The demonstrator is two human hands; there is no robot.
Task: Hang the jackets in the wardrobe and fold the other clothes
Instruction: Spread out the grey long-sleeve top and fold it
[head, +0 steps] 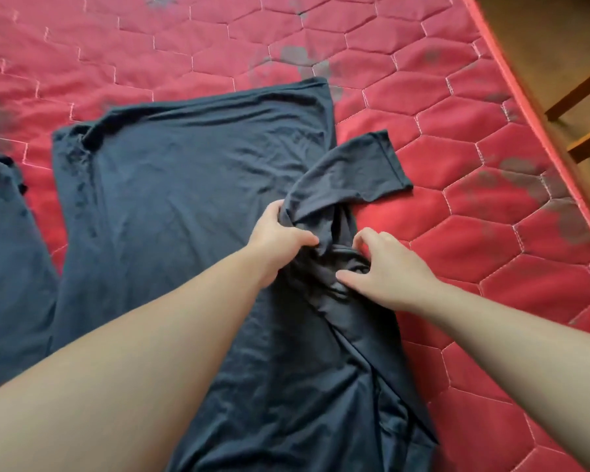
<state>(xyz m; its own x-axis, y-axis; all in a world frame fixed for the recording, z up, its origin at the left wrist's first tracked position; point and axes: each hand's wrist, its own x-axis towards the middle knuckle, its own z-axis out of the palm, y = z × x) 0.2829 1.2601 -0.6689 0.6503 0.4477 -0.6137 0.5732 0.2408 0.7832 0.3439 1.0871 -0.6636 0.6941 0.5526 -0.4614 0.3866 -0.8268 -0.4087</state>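
Folding the dark t-shirt (184, 185) on the red quilted mattress (457, 80). It lies mostly flat, body spread out beyond and to the left of my fingers, sleeve (361, 165) flopped out just past them to the right.

Left hand (280, 240): fingers curled, bunching a fistful of cloth at the shoulder, right where the sleeve starts. Right hand (385, 267): fingers loosely bent and spread, tips resting on the crumpled collar area just beside the left hand, pinning it, not gripping as far as I can tell.

Risks from here, my read:
- The fistful is a wad, not a clean edge. If I pull it across, the fold line comes out crooked and creases get locked in.
- Right hand only presses. If it slips, the whole shirt drags with the left hand instead of folding.
- Cloth under my right fingertips is already rumpled; folding over it traps a lump.
- The sleeve may trail behind or twist under.
- A second dark garment (7, 250) lies well left of my left arm; a wide sweep could catch it.

Wardrobe and jackets not in view.
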